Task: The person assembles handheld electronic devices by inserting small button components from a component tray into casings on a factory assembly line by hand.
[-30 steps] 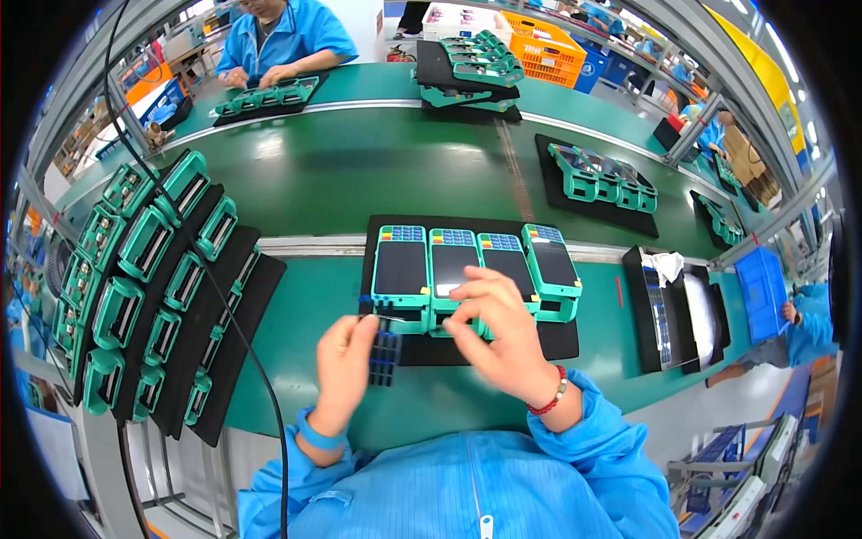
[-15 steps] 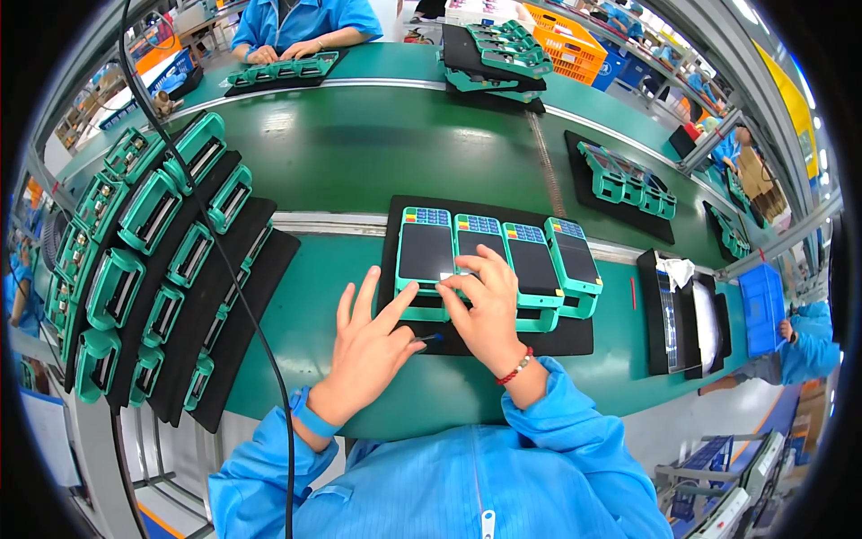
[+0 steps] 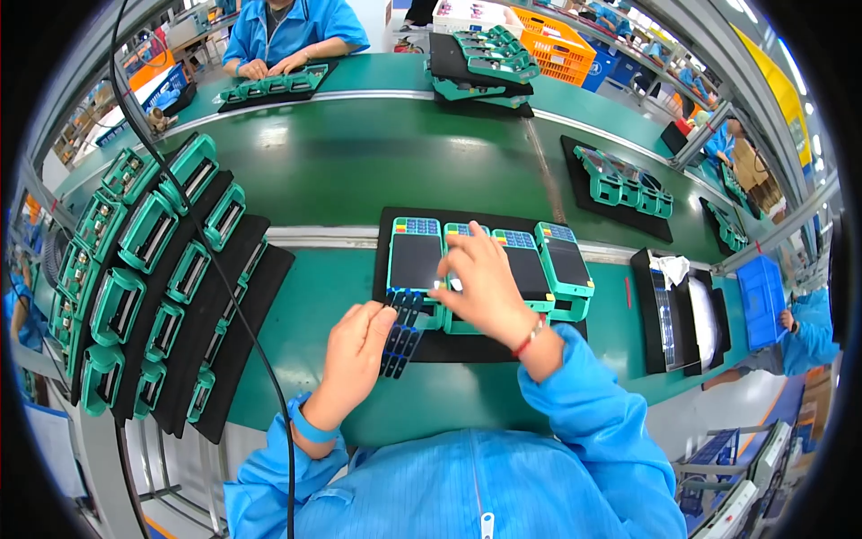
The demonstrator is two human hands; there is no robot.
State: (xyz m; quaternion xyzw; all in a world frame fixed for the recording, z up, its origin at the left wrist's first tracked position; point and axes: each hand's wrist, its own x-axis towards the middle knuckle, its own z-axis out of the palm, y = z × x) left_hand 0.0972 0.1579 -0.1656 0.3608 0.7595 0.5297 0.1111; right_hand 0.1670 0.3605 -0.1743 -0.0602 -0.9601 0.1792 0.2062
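Four-sided black foam board (image 3: 458,349) carries a row of several green-framed card payment terminals (image 3: 416,247) with dark screens and blue keypads. Between the thumb and fingers of my left hand (image 3: 356,352) is a dark sheet of narrow, blue-edged strips (image 3: 400,340), tilted up before the leftmost terminal. My right hand (image 3: 483,292) is over the second terminal and covers much of it. Its thumb and forefinger curl together close to the sheet's upper edge; anything between them is too small to make out.
Foam boards stacked at left hold several green housings (image 3: 148,234). A black cable (image 3: 224,251) hangs across the left side. At right stand black trays (image 3: 669,314) and a blue bin (image 3: 761,301). Across the bench, a co-worker's hands (image 3: 274,67) touch more housings.
My left hand, spread before, has closed and drawn back slightly, and the striped sheet now shows upright in it. My right hand stays by the terminals, its wrist shifted slightly right.
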